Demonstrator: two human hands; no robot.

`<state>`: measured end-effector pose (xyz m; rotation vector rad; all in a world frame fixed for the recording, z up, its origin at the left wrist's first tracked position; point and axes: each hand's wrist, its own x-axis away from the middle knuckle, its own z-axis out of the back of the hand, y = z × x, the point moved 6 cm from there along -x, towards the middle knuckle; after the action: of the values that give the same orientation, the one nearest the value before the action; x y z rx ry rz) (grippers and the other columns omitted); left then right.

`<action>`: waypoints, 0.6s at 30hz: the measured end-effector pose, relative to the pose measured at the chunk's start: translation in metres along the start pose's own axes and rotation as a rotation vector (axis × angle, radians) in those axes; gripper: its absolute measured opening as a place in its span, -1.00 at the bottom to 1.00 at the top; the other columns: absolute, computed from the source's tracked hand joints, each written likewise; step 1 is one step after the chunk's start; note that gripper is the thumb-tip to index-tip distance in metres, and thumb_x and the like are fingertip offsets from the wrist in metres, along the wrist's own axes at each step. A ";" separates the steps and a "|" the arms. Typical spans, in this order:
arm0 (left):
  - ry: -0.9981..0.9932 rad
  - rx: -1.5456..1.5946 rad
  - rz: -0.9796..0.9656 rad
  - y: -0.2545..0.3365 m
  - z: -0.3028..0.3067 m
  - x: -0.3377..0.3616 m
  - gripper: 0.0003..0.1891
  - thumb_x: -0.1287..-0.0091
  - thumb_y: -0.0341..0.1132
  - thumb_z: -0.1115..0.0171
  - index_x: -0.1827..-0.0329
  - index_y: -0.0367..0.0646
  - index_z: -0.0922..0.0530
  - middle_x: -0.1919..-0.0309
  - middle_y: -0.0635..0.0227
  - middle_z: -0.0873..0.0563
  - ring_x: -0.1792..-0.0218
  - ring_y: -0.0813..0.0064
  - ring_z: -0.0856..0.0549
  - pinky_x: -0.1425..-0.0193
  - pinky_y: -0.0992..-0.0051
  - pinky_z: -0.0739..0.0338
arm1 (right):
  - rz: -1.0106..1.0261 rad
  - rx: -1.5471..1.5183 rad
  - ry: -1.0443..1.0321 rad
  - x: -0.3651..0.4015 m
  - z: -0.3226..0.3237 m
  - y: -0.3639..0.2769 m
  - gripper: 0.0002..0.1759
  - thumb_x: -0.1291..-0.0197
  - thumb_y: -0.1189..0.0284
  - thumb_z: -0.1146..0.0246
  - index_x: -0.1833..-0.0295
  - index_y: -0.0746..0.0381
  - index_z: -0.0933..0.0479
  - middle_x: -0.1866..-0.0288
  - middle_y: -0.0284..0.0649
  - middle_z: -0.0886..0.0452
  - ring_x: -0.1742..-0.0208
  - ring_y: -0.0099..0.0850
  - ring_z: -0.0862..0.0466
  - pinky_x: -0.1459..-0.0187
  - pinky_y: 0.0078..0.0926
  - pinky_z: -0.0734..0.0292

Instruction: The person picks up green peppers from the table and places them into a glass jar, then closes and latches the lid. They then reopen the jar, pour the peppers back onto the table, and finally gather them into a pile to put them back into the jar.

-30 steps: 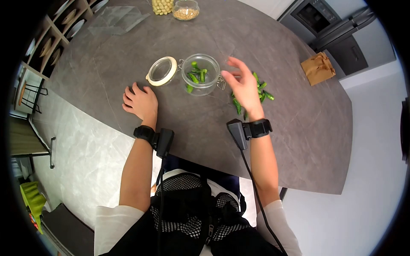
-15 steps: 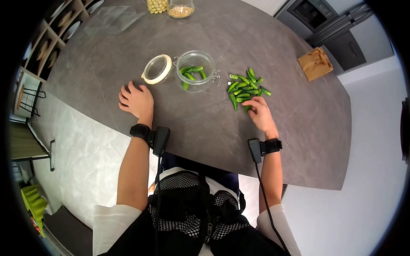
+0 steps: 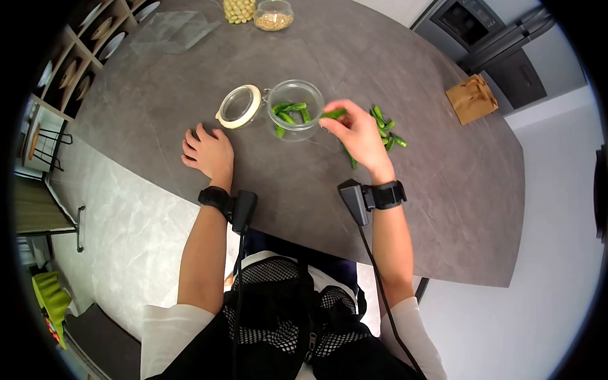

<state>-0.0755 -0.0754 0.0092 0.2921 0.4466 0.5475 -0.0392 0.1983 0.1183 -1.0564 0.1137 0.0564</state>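
Observation:
Between the thumb and fingers of my right hand (image 3: pixel 356 132) is a green chili pepper (image 3: pixel 334 114), held beside the right rim of a clear glass jar (image 3: pixel 295 133). Several green chilies (image 3: pixel 288 114) lie inside the jar. Its hinged lid (image 3: pixel 239 106), with a pale rim, hangs open to the left. A pile of chilies (image 3: pixel 385 126) rests on the table to the right, partly hidden behind my right hand. My left hand (image 3: pixel 209 152) lies flat on the table, fingers spread, just below the lid and holding nothing.
At the far edge stand a jar of pale round nuts or beans (image 3: pixel 239 11) and a glass jar of small tan pieces (image 3: pixel 273 16). A clear plastic bag (image 3: pixel 174 30) lies at the far left. On the right is a brown paper bag (image 3: pixel 472 100) on the grey table (image 3: pixel 443 209).
My right hand has moved from the chili pile up and left to the jar's rim, carrying a chili. My left hand stays in place on the table.

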 end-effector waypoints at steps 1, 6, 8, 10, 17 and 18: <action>-0.003 0.001 0.003 0.000 0.000 0.000 -0.59 -0.19 -0.16 0.04 -0.11 -0.06 -0.39 -0.20 0.22 -0.30 -0.26 0.20 -0.18 -0.28 0.02 0.07 | 0.020 0.010 -0.006 -0.006 -0.005 -0.010 -0.75 0.00 0.43 -0.28 0.18 0.26 -0.48 0.59 -0.29 -0.48 0.54 -0.56 -0.47 0.45 -0.57 -0.37; -0.054 -0.005 0.027 -0.003 -0.004 -0.002 -0.55 -0.20 -0.12 0.05 -0.16 -0.01 -0.37 -0.24 0.25 -0.27 -0.29 0.22 -0.13 -0.30 0.06 0.13 | 0.072 -0.012 0.076 -0.017 -0.014 -0.020 -0.72 -0.02 0.47 -0.23 0.10 0.25 -0.46 0.48 -0.26 -0.51 0.47 -0.53 -0.50 0.38 -0.53 -0.43; -0.036 -0.002 0.021 -0.002 -0.002 -0.001 -0.56 -0.20 -0.14 0.05 -0.14 -0.03 -0.37 -0.23 0.24 -0.29 -0.28 0.21 -0.15 -0.29 0.04 0.11 | 0.056 -0.019 0.117 -0.013 -0.008 -0.016 -0.71 -0.03 0.47 -0.22 0.09 0.26 -0.45 0.44 -0.24 -0.54 0.45 -0.50 -0.53 0.35 -0.52 -0.44; -0.001 -0.003 0.001 0.000 0.001 0.000 -0.59 -0.19 -0.17 0.03 -0.11 -0.06 -0.39 -0.20 0.22 -0.31 -0.26 0.19 -0.18 -0.28 0.01 0.06 | 0.037 0.006 0.165 -0.006 0.002 -0.008 -0.72 -0.04 0.47 -0.21 0.09 0.26 -0.45 0.41 -0.24 -0.56 0.43 -0.49 -0.55 0.34 -0.51 -0.45; 0.009 0.005 0.000 0.000 0.000 0.000 -0.59 -0.19 -0.17 0.02 -0.10 -0.06 -0.39 -0.20 0.22 -0.31 -0.25 0.19 -0.19 -0.28 0.02 0.06 | -0.214 0.209 0.209 0.043 0.026 0.068 -0.82 -0.04 0.39 -0.22 0.28 0.25 -0.48 0.49 -0.23 -0.58 0.45 -0.38 -0.57 0.37 -0.46 -0.44; 0.009 0.000 -0.003 0.000 0.000 0.000 -0.59 -0.19 -0.17 0.02 -0.10 -0.05 -0.39 -0.20 0.22 -0.31 -0.25 0.20 -0.19 -0.28 0.02 0.06 | -0.266 0.277 0.188 0.051 0.024 0.074 -0.81 -0.04 0.36 -0.23 0.28 0.24 -0.48 0.50 -0.22 -0.57 0.45 -0.34 -0.57 0.37 -0.43 -0.44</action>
<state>-0.0750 -0.0755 0.0089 0.2895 0.4553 0.5464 0.0058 0.2555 0.0597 -0.7904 0.1452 -0.2927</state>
